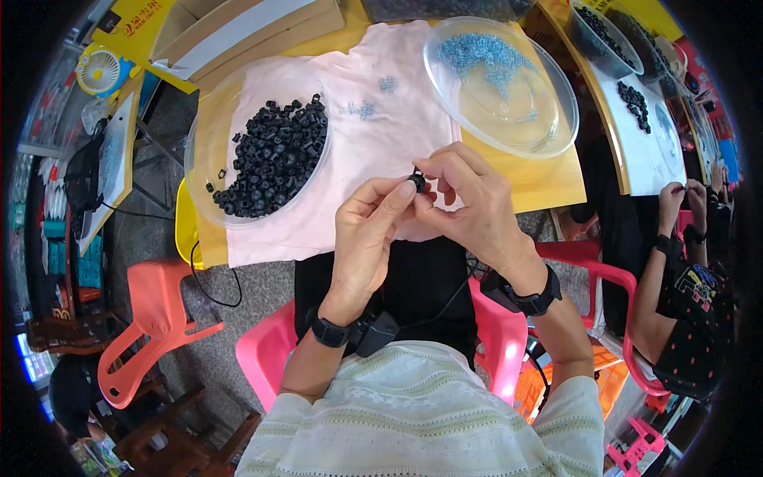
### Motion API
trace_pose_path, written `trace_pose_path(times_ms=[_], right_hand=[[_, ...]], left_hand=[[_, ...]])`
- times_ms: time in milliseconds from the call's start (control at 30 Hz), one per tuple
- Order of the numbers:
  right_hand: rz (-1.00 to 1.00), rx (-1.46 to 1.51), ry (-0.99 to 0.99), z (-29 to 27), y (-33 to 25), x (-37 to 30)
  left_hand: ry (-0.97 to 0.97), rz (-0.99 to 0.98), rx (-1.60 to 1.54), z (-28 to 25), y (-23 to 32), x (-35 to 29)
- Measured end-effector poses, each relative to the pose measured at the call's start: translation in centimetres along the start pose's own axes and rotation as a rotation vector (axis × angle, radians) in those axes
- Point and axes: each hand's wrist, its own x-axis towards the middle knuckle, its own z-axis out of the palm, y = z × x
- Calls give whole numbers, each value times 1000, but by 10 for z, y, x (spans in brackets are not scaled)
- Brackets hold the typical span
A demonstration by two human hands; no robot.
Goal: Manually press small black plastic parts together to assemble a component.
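Note:
Over the near edge of the pink cloth, my two hands meet around a small black plastic part [416, 181]. My left hand [369, 226] is closed, pinching the part between thumb and forefinger. From the other side, my right hand [474, 199] is also closed on it, with thumb and index finger at its edge. Fingertips partly cover the part, so its exact kind is unclear. To the left stands a shallow clear round tray [208, 171] heaped with similar black parts [274, 155]. At the far right, another clear tray [517, 137] holds many small bluish, shiny pieces [485, 60].
A pink cloth [358, 143] covers much of the yellow table [548, 187], with a few bluish pieces on it. A cardboard box [254, 36] lies at the back. At right, another person [675, 310] sits by a table with black parts. A red chair [155, 302] stands left.

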Motion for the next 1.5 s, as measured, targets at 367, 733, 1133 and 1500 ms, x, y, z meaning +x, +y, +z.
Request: trace_pose_path(times_ms=[367, 733, 1133, 1500], right_hand=[[64, 31, -34, 13, 7, -14], [47, -67, 4, -22, -13, 31], [-19, -524, 159, -94, 32, 195], [-229, -803, 224, -77, 101, 241]], left_hand=[[54, -38, 36, -4, -2, -2], [-9, 64, 54, -4, 19, -8], [367, 605, 552, -67, 125, 5], [306, 562, 1239, -59, 126, 29]])
